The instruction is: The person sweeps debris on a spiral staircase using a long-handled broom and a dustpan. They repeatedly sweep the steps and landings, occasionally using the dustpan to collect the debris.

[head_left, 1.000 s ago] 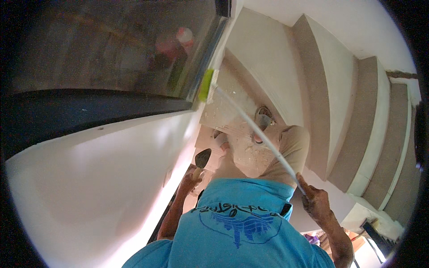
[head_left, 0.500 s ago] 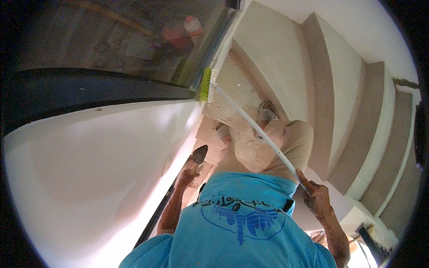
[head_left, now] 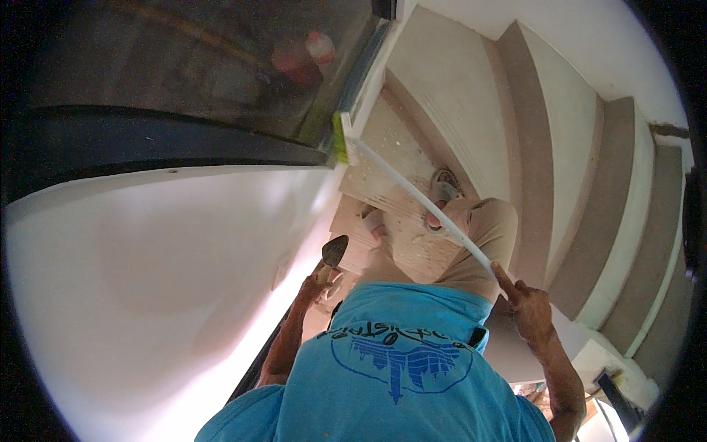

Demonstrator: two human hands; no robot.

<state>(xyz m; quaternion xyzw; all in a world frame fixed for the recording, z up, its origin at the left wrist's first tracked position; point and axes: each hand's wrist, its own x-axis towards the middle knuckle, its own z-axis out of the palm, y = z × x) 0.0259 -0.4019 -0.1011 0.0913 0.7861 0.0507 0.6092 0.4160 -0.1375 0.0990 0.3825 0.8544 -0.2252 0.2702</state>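
Observation:
In my right hand [head_left: 532,313] is the white pole of a long-handled brush [head_left: 416,193], gripped near its lower end with the index finger along it. The brush head [head_left: 340,138], with yellow-green bristles, is against the corner of the dark window frame [head_left: 243,147], where it meets the white wall. My left hand [head_left: 315,287] is closed round the handle of a small trowel [head_left: 335,250], whose dark pointed blade faces up and away from me. The trowel is beside the wall and touches nothing that I can see.
Curved concrete stairs [head_left: 530,155] climb on the right. My feet in sandals [head_left: 445,184] stand on a dusty landing [head_left: 405,236] with scattered bits of debris. A smooth white wall [head_left: 147,265] fills the left side. A red and white thing [head_left: 319,47] shows in the glass.
The brush head has shifted slightly and its bristles now look blurred and pressed to the frame corner. My left hand and the trowel have moved a little to the right and up.

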